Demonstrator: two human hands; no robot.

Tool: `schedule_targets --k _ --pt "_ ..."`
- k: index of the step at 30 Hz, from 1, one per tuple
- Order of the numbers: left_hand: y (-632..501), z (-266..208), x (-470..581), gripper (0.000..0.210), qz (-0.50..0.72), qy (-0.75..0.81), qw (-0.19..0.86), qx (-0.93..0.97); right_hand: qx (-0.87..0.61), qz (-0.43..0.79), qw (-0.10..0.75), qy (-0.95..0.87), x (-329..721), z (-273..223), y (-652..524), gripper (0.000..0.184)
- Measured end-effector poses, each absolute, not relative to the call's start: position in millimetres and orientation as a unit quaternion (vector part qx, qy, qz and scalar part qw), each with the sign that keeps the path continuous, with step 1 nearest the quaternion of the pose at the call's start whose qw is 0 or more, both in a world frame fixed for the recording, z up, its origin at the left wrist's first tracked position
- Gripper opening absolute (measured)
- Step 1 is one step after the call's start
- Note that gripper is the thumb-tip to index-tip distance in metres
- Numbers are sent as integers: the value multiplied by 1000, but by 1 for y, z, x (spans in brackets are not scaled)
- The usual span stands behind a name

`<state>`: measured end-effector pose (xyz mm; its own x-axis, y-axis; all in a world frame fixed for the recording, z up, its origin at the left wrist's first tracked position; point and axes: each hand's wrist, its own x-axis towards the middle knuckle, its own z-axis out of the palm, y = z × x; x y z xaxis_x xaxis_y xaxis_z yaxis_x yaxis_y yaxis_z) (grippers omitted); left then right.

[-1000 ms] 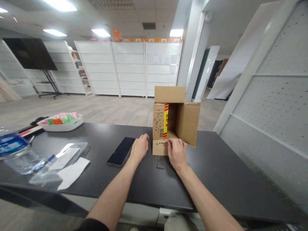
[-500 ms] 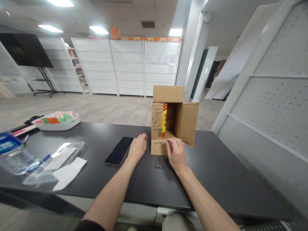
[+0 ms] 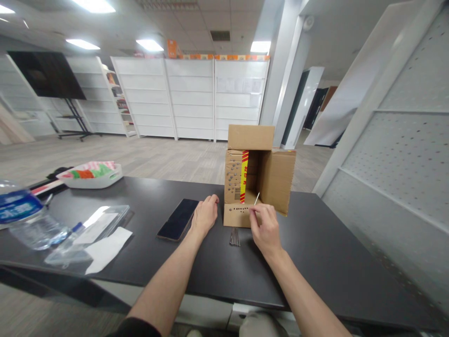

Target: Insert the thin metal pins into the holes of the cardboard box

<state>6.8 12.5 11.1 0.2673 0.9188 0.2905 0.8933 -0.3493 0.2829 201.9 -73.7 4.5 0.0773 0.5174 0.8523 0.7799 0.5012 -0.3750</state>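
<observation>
A cardboard box (image 3: 235,180) stands on the table with its open side towards me and its flaps spread. The lower flap (image 3: 231,218) has rows of small holes, and more dots mark the box's left side. My right hand (image 3: 265,227) is at this flap, thumb and fingers pinched on a thin metal nail (image 3: 257,198) that points up and away. Just in front of the flap lie several nails (image 3: 235,237) side by side. My left hand (image 3: 205,214) rests on the table between the box and a dark phone (image 3: 178,219), its fingers curled together.
On the left are a water bottle (image 3: 33,217), a clear plastic case (image 3: 105,224), a white paper (image 3: 109,250) and a white basket (image 3: 115,177) with colourful cloth or wrapping. A perforated panel (image 3: 403,154) rises along the right side of the black table (image 3: 326,252).
The nail in my right hand now shows tilted upward in front of the box opening, where before it lay low near the flap's holes. My left hand stays put; the view has shifted slightly.
</observation>
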Motion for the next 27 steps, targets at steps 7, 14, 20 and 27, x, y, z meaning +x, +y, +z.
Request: schedule_targets --k 7,14,20,27 --pt "12 10 7 24 213 565 31 797 -462 -101 556 -683 206 10 -78 13" --pt "12 12 7 25 203 568 26 797 -451 -74 552 -697 207 16 -86 13" --pt "11 13 8 24 202 570 24 796 -445 -13 499 -743 206 11 -108 15" --pt "12 9 7 23 215 558 17 801 -454 41 421 -785 204 -2 -132 19"
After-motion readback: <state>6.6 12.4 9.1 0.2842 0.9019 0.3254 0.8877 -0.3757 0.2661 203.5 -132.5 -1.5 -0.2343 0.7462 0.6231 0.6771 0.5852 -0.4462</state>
